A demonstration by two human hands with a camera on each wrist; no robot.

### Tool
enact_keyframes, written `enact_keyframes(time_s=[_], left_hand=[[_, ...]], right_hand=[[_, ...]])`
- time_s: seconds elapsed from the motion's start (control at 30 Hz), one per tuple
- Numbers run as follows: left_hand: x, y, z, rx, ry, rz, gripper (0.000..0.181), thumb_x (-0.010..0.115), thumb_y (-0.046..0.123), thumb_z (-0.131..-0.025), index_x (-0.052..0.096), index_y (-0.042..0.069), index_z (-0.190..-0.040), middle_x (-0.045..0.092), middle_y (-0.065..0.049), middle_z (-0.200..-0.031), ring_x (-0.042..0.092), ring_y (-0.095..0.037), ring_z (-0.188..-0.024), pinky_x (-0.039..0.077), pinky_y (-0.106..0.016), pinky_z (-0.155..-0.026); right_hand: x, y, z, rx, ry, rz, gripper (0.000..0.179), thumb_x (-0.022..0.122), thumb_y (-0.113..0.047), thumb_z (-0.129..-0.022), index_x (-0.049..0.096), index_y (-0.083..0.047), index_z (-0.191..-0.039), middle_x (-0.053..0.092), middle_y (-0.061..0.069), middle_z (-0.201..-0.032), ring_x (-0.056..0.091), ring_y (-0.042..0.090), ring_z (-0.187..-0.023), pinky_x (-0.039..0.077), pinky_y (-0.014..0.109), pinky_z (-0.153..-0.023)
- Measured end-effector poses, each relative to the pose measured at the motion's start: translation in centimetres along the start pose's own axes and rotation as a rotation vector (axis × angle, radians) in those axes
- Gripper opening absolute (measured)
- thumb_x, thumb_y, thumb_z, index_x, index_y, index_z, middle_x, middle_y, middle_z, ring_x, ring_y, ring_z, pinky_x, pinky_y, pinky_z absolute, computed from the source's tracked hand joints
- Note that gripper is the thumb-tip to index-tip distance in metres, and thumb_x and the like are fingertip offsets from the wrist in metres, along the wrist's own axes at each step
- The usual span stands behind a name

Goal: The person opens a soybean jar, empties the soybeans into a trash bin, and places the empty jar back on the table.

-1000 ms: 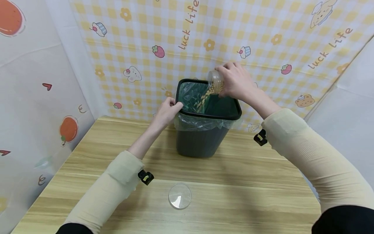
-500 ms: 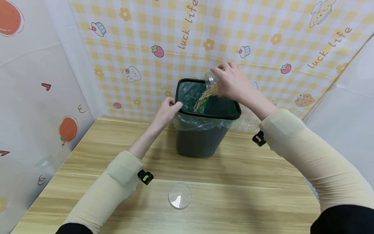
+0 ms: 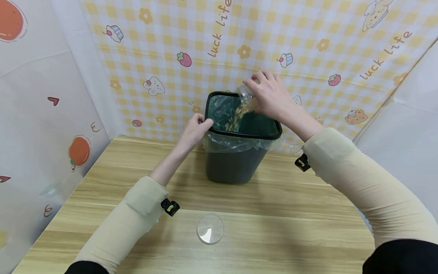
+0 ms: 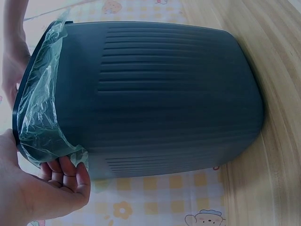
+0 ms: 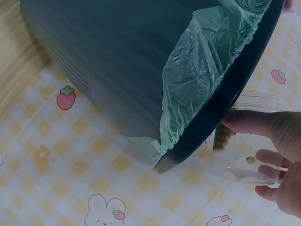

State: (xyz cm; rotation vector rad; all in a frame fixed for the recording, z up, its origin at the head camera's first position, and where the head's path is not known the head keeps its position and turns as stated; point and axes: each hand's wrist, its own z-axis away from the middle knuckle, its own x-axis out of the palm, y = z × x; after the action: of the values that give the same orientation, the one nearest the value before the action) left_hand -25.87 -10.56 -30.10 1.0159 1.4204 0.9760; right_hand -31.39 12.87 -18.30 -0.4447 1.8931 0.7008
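Observation:
A dark grey trash bin [image 3: 229, 167] stands on the table, its black rim [image 3: 246, 136] folded over with a translucent green liner [image 3: 236, 144]. My left hand [image 3: 197, 130] grips the rim at its left corner; in the left wrist view its fingers [image 4: 66, 172] curl beside the liner's edge. My right hand [image 3: 268, 93] holds a clear plastic jar [image 3: 244, 92] tipped over the bin's opening. Yellowish beans [image 3: 237, 116] fall from the jar's mouth into the bin. In the right wrist view thumb and fingers hold the jar's sides, and a few beans [image 5: 223, 139] show inside.
A round clear lid [image 3: 210, 229] lies flat on the wooden table [image 3: 267, 243] in front of the bin. A checked, printed cloth [image 3: 198, 34] hangs right behind the bin. White printed sheets [image 3: 30, 95] close in the left side.
My right hand has shifted slightly left and tipped the jar further. The stream of beans thickened, then became sparser, and fewer beans are in the jar. The left hand keeps its place.

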Motion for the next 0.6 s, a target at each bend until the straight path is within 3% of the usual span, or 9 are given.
enact_keyframes(time_s=[0.23, 0.47, 0.6], left_hand=[[0.1, -0.2, -0.2, 0.006, 0.008, -0.006, 0.022, 0.050, 0.028, -0.089, 0.042, 0.011, -0.099, 0.042, -0.005, -0.093, 0.042, -0.021, -0.084, 0.035, -0.033, -0.078], [0.1, -0.2, -0.1, 0.010, 0.014, -0.009, 0.021, 0.051, 0.030, -0.090, 0.043, 0.012, -0.098, 0.043, -0.004, -0.092, 0.043, -0.021, -0.084, 0.035, -0.033, -0.078], [0.1, -0.2, -0.1, 0.011, 0.016, -0.011, 0.020, 0.051, 0.030, -0.090, 0.043, 0.013, -0.098, 0.043, -0.004, -0.092, 0.043, -0.021, -0.084, 0.035, -0.033, -0.078]], right_hand=[[0.3, -0.1, 0.0, -0.076, 0.100, 0.045, 0.077, 0.090, -0.006, -0.071, 0.055, -0.006, -0.140, 0.054, 0.027, -0.141, 0.045, 0.046, -0.134, 0.036, 0.061, -0.114], [0.9, 0.1, 0.0, -0.148, 0.210, 0.109, 0.048, 0.069, 0.002, -0.090, 0.059, -0.006, -0.137, 0.058, 0.026, -0.138, 0.048, 0.044, -0.132, 0.040, 0.060, -0.111], [1.1, 0.2, 0.0, -0.179, 0.219, 0.174, 0.050, 0.062, 0.007, -0.092, 0.056, -0.008, -0.139, 0.055, 0.026, -0.142, 0.044, 0.044, -0.137, 0.039, 0.059, -0.113]])
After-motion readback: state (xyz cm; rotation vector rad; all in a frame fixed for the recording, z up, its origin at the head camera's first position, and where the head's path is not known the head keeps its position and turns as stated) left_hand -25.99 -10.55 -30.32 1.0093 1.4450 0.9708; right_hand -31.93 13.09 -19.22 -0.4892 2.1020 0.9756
